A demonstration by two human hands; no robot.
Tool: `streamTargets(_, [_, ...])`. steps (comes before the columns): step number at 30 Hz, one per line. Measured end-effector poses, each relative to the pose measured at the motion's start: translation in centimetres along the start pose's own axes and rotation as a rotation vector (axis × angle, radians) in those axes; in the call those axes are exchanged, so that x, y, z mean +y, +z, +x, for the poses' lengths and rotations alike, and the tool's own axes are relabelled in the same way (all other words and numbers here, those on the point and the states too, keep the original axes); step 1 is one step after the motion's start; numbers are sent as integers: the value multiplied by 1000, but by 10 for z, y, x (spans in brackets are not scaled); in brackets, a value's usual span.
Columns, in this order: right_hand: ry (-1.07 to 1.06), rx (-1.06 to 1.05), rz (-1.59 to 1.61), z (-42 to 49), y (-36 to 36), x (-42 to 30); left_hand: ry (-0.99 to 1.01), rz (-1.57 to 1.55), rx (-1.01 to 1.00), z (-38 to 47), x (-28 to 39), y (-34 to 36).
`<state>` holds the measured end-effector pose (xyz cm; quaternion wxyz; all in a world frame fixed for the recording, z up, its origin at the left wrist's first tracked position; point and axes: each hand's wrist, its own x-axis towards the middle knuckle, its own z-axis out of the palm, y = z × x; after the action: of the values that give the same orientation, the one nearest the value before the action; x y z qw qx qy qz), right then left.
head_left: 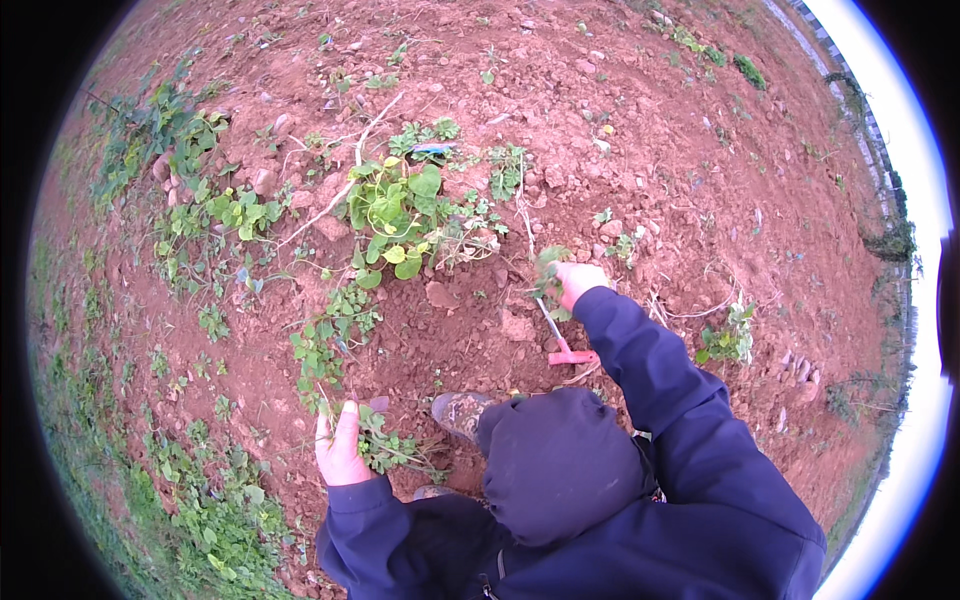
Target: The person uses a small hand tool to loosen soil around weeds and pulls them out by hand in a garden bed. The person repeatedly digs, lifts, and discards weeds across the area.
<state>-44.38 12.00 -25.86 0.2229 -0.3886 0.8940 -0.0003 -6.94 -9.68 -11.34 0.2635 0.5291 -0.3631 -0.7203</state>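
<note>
My left hand [343, 450] is at the lower left, thumb and fingers closed around stems of a leafy weed [388, 448] that sticks out to its right side. Green plants [330, 337] grow just beyond its fingertips. Farther forward on the right, my right hand [581, 282] grips a small tuft of green leaves [550, 270]. Below that hand a tool with a red T-shaped end [571, 356] and a thin metal shaft [550, 321] lies on the reddish soil. The shaft's far end is hidden near the leaves and hand.
Ahead of me a vine with heart-shaped leaves [394, 210] spreads beside a dry stick [322, 210]. A blue scrap [431, 148] lies behind it. Stones, including one brown stone [441, 295], dot the soil. Dense weeds [217, 517] cover the lower left. My shoe [457, 415] is near my knee.
</note>
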Motion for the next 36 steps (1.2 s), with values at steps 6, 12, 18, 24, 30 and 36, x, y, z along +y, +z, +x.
streamTargets(6, [-158, 36, -347, 0, 51, -58, 0, -22, 8, 4, -4, -2])
streamTargets(12, [28, -128, -218, 28, 60, -62, 12, -15, 3, 3, -6, -4])
streamTargets(18, [55, -124, -187, 33, 51, -63, 11, -13, 5, 8, -9, -6])
streamTargets(24, [96, -172, -141, 29, 47, -63, 17, -23, 1, 6, -10, -4])
streamTargets(30, [112, -134, -114, 21, 33, -61, 1, -27, -6, 4, -6, -3])
streamTargets(36, [270, -95, -173, 7, -12, -6, 18, -28, 21, 2, -5, -3])
